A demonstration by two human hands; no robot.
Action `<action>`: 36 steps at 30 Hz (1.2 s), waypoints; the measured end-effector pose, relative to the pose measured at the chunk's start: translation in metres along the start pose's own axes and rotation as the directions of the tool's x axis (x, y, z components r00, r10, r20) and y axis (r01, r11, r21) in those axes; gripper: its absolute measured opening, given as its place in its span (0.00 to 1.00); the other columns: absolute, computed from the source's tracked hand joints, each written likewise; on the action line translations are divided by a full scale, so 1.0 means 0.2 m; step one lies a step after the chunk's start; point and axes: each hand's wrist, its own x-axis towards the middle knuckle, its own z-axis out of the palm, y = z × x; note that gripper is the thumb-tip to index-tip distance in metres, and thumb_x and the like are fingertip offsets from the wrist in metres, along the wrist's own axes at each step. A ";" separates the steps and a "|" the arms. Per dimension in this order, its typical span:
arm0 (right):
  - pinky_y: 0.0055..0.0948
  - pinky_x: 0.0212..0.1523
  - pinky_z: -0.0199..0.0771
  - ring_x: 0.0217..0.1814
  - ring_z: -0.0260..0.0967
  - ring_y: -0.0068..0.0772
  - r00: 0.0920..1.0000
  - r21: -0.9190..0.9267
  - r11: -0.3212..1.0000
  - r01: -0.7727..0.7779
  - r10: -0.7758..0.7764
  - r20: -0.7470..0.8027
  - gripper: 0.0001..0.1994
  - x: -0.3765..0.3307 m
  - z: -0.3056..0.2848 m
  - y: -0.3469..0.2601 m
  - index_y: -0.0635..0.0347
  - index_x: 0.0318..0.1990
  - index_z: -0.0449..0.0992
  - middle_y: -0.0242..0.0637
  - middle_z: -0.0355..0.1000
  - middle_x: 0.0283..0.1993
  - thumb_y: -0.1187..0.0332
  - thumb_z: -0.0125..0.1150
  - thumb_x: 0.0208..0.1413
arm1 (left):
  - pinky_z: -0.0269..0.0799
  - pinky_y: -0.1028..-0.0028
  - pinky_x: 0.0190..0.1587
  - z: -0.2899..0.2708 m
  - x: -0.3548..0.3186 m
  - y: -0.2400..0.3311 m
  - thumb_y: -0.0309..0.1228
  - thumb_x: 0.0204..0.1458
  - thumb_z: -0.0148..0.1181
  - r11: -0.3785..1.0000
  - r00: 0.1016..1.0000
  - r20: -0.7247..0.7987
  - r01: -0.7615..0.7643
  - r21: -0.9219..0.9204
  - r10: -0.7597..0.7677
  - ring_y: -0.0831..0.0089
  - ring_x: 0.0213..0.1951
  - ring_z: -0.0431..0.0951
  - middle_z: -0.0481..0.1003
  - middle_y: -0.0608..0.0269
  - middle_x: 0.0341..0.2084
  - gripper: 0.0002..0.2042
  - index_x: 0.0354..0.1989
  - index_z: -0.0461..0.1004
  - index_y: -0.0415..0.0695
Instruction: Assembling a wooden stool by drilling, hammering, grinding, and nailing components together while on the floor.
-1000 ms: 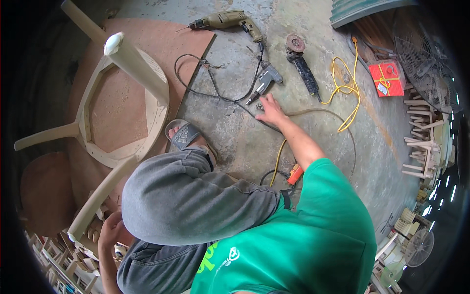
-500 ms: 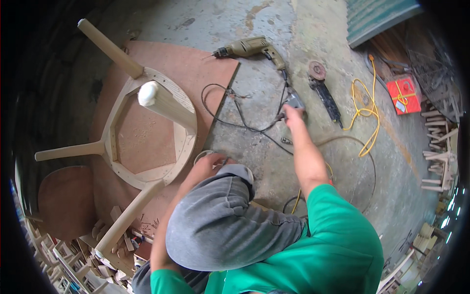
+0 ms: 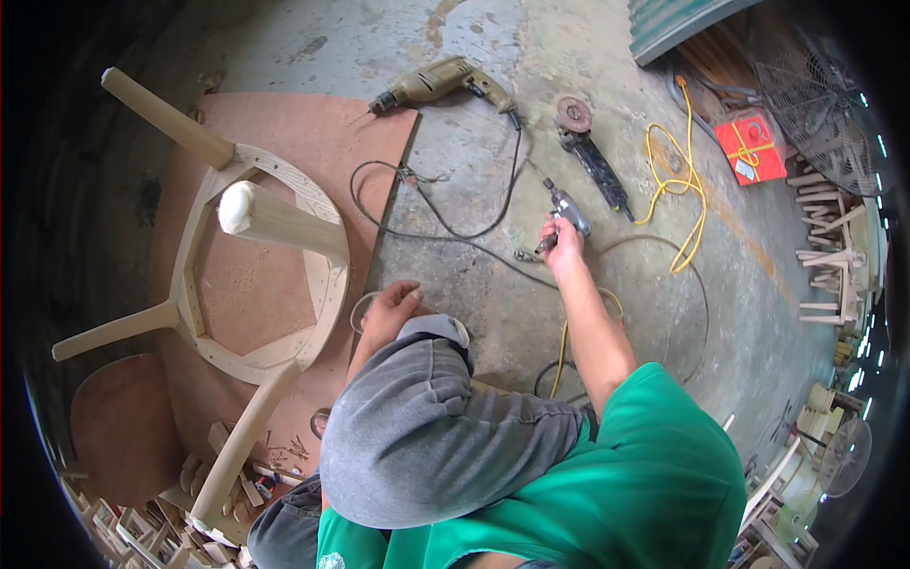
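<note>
In my right hand (image 3: pixel 564 242) is a small grey pistol-grip air screwdriver (image 3: pixel 569 212), with its long thin bit pointing away from me over the concrete floor. My left hand (image 3: pixel 391 313) is beside my raised knee, fingers curled and thumb against them; whatever they may hold cannot be made out. To the left lies an upturned wooden stool frame (image 3: pixel 327 308), its round seat ring down and its legs sticking up and outward. One leg (image 3: pixel 284 220) rises toward me, its end covered in white. Under the frame is a brown board (image 3: pixel 379 142).
A corded drill (image 3: pixel 431 83) lies beyond the board, its black cable (image 3: pixel 455 235) looping across the floor. Right of it are an angle grinder (image 3: pixel 592 156), a yellow cord (image 3: pixel 692 204) and a red box (image 3: pixel 749 152). Screws (image 3: pixel 289 448) and wood offcuts (image 3: pixel 218 436) lie lower left.
My right hand has turned the air screwdriver so its bit now shows, pointing away from me. My left hand has come up out of the knee's cover. The whole view has shifted.
</note>
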 end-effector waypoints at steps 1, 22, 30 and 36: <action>0.20 0.20 0.68 0.20 0.62 0.20 0.999 0.073 0.996 -0.046 0.047 -0.012 0.14 -0.10 -0.03 0.01 0.70 0.48 0.71 0.34 0.69 0.29 0.74 0.51 0.55 | 0.74 0.74 0.42 0.01 0.00 0.03 0.35 0.60 0.57 1.000 1.000 0.005 -0.021 -0.020 0.021 0.70 0.39 0.80 0.79 0.54 0.39 0.20 0.55 0.68 0.35; 0.37 0.48 0.69 0.47 0.69 0.43 0.653 -0.646 -0.122 0.753 0.028 0.756 0.14 -0.29 -0.16 0.36 0.56 0.47 0.72 0.38 0.71 0.46 0.67 0.61 0.53 | 0.67 0.66 0.24 0.07 0.38 -0.05 0.44 0.61 0.54 0.826 0.940 -0.144 0.192 -0.530 -0.311 0.65 0.26 0.72 0.73 0.60 0.30 0.14 0.38 0.70 0.44; 0.48 0.48 0.69 0.51 0.67 0.53 0.616 -0.439 -0.686 0.580 0.016 0.787 0.13 -0.07 -0.42 -0.08 0.56 0.46 0.71 0.44 0.69 0.46 0.74 0.54 0.52 | 0.61 0.70 0.25 0.20 0.53 -0.01 0.40 0.62 0.53 0.792 0.937 -0.177 0.144 -0.593 -0.302 0.72 0.22 0.65 0.68 0.65 0.22 0.12 0.31 0.70 0.45; 0.47 0.37 0.71 0.40 0.69 0.58 0.438 -0.427 -0.325 0.844 -0.044 0.898 0.04 -0.44 -0.06 0.01 0.61 0.37 0.70 0.46 0.68 0.39 0.76 0.52 0.54 | 0.70 0.73 0.29 0.06 0.29 0.15 0.46 0.60 0.54 0.682 0.919 -0.096 0.351 0.642 -0.383 0.72 0.26 0.74 0.75 0.66 0.25 0.18 0.44 0.73 0.42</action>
